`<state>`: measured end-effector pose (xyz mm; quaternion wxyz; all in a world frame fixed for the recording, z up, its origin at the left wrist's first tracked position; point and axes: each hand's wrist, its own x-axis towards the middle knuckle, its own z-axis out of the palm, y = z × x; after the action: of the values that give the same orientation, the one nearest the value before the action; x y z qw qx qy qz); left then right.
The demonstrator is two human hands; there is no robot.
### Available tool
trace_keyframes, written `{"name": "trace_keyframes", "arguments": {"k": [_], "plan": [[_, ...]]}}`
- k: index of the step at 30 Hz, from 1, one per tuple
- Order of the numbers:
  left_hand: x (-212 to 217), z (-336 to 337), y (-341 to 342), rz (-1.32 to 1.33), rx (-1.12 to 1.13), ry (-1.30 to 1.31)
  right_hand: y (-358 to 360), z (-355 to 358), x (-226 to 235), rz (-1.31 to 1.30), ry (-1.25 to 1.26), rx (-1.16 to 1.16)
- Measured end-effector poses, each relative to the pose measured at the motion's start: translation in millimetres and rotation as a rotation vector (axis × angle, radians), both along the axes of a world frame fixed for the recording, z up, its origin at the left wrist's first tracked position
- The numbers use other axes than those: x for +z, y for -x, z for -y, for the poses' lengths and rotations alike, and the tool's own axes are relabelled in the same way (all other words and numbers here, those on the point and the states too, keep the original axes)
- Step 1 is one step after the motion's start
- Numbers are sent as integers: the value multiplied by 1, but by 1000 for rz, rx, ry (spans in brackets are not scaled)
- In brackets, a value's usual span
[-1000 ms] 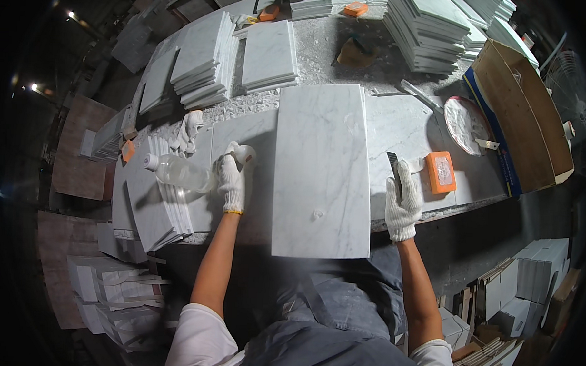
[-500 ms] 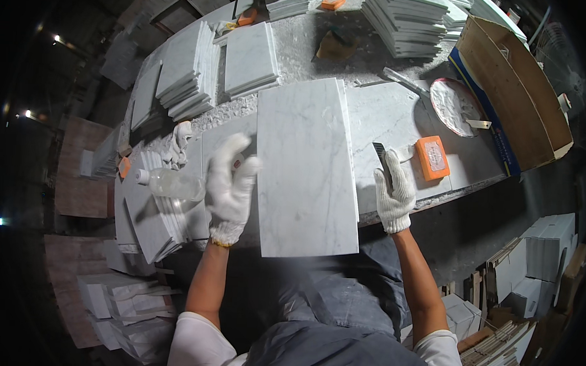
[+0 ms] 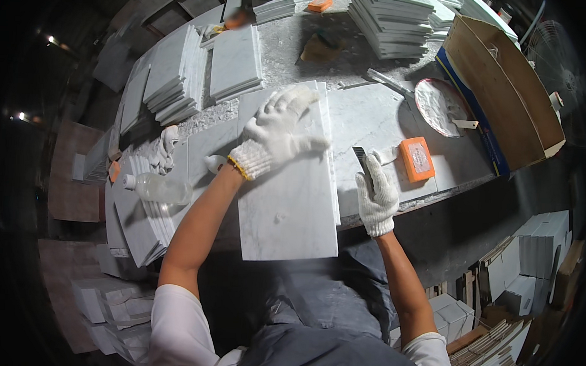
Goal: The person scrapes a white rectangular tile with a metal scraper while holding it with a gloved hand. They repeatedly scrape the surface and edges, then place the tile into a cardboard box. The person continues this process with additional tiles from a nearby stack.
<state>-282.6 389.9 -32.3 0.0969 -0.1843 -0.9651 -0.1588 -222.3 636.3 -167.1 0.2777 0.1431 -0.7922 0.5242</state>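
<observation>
A large white marble slab (image 3: pixel 292 202) lies in front of me, its near end hanging over the bench edge. My left hand (image 3: pixel 277 129), in a white knit glove, rests flat on the slab's far half with fingers spread. My right hand (image 3: pixel 375 193), also gloved, is closed around a thin dark blade-like tool (image 3: pixel 360 158) just beyond the slab's right edge.
An orange block (image 3: pixel 416 159) and a round metal dish (image 3: pixel 441 107) lie right of my right hand. Stacks of marble tiles (image 3: pixel 389 22) stand at the back and left (image 3: pixel 174 75). A clear plastic bottle (image 3: pixel 158 188) lies left. A cardboard box (image 3: pixel 509 94) stands at the right.
My left hand has moved from the slab's left edge up and right across its surface to the far half. My right hand has stayed on the tool.
</observation>
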Motion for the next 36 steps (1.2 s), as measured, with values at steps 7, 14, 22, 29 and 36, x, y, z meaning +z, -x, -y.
{"name": "trace_keyframes", "arguments": {"k": [7,14,22,29,36], "plan": [[-13,20,33,24,54,-397,0,-1,-4,26,-1,-15],[-17,20,-8,-18,-99,67,2,-1,2,-61,-24,-40],[0,15,-25,0,-91,-195,-5,-4,4,96,-29,-1],[6,2,-61,54,-401,371,-1,-2,2,9,-1,-49],[0,39,-9,-184,-107,144,-4,-3,7,95,-8,-10]]}}
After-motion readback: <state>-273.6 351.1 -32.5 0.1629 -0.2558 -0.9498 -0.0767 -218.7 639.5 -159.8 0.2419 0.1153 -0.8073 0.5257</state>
